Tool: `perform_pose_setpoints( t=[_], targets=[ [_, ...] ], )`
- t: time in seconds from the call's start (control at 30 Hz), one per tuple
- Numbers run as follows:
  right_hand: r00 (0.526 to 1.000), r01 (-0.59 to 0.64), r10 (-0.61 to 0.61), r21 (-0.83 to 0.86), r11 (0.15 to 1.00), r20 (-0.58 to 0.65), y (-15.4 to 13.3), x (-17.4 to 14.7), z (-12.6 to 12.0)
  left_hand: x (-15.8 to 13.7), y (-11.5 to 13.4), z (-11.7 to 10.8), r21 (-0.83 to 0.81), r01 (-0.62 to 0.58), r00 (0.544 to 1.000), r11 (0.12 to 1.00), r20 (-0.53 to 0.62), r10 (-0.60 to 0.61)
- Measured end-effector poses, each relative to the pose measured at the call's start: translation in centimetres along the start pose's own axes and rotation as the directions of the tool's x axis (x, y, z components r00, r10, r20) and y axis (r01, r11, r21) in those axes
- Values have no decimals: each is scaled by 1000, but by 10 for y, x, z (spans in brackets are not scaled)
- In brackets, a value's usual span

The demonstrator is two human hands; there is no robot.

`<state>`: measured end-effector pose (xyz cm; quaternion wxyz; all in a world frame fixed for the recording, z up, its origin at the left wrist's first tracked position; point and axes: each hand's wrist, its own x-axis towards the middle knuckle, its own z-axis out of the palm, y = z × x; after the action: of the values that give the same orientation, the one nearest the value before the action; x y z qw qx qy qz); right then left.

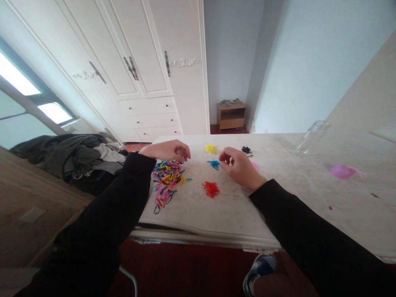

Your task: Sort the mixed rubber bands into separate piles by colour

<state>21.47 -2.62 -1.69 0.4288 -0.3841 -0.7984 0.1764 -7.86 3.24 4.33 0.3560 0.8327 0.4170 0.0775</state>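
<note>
A mixed pile of small rubber bands (168, 177) in many colours lies on the table's left part. Just above its far edge is my left hand (170, 150), fingers curled down and close together; anything in them is too small to make out. My right hand (239, 166) is beside a little heap of blue rubber bands (213, 164), thumb and forefinger nearly meeting at its right edge. Whether a band sits between them cannot be seen. Red rubber bands (210, 189) lie nearer me, yellow ones (210, 149) farther off. Black bands (246, 149) and partly hidden pink bands (255, 166) are beyond my right hand.
On the right of the white table (235, 214) are a clear glass bottle (312, 138) and a pink balloon-like item (342, 171). Dark clothes (64, 154) are heaped at the left. A white wardrobe (148, 82) and a small wooden cabinet (232, 116) stand behind.
</note>
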Motion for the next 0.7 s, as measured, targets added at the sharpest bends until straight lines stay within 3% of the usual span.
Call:
perform_pose_setpoints(
  t=[0.17, 0.33, 0.53, 0.7],
  targets=[
    [1000, 8, -8, 8, 1000, 5, -1, 0, 0, -1, 4, 4, -117, 26, 999, 993, 44, -21],
    [1000, 3, -3, 0, 1000, 11, -1, 0, -1, 1, 2, 8, -98, -4, 999, 995, 40, 8],
    [1000, -9, 9, -12, 1000, 20, -2, 0, -1, -1, 17, 19, -18, 13, 973, 1000, 230, -8],
    [999, -14, 15, -18, 1000, 28, -3, 0, -1, -4, 23, 22, -36, -7, 965, 999, 263, 16]
  ],
)
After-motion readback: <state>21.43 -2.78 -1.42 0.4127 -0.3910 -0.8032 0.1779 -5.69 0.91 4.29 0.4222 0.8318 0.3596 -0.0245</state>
